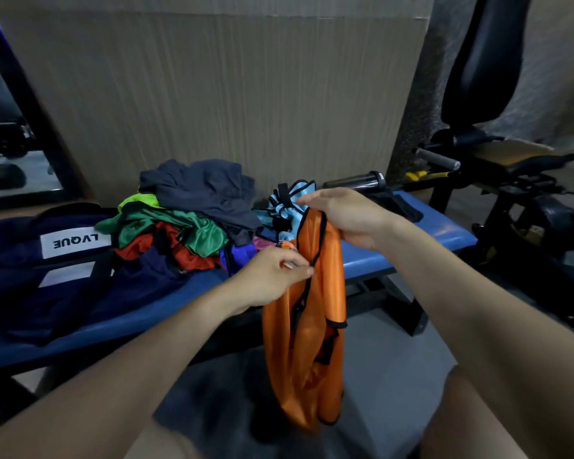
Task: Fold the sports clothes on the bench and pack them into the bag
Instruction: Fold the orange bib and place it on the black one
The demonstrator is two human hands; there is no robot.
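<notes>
Two bare forearms reach out from the bottom of the view, and between them an orange vest hangs limp in front of the blue bench, clear of it. It looks thin, light and slippery, so I'd hold it by the black-trimmed edges at the shoulders rather than the slick middle. The right hand, palm down, has its fingers closed over the top loop. The left hand pinches the black trim lower down between thumb and fingertips. Behind, a heap of clothes sits unfolded on the bench, with the dark bag lying at its left end.
</notes>
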